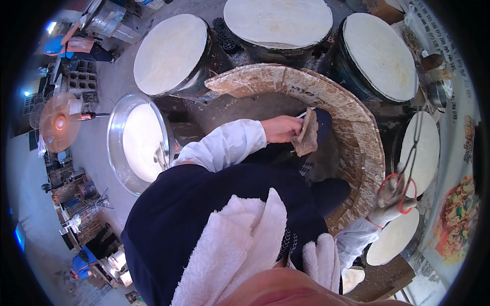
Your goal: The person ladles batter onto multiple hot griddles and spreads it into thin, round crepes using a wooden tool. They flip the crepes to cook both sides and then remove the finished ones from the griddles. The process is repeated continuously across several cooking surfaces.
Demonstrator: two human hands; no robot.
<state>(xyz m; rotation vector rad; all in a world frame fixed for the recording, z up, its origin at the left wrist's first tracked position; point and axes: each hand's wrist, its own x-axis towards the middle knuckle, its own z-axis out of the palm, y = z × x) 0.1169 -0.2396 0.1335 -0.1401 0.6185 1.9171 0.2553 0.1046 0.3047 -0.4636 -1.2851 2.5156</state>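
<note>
My bare left hand [284, 129], in a white sleeve, grips a brown batter-stained block-like piece [306, 134] above my legs. Its exact kind and material are unclear. On the right, my right hand [391, 204] wears a pale knitted glove and holds long scissor-type tongs [414, 143] by their red ring handles. The tongs point away from me, over a round griddle [420, 164] coated with a pale thin sheet. Nearest to my left elbow stands a large metal basin [116, 157] of white batter [139, 141], with a metal ladle [160, 157] in it.
A curved, batter-crusted cardboard barrier [360, 118] wraps around my legs. Beyond it stand more drum stoves topped by coated griddles [172, 53], [277, 21], [379, 57]. Lower right is another pale round [394, 237]. An orange fan [60, 122] and two people [80, 46], [86, 262] are left.
</note>
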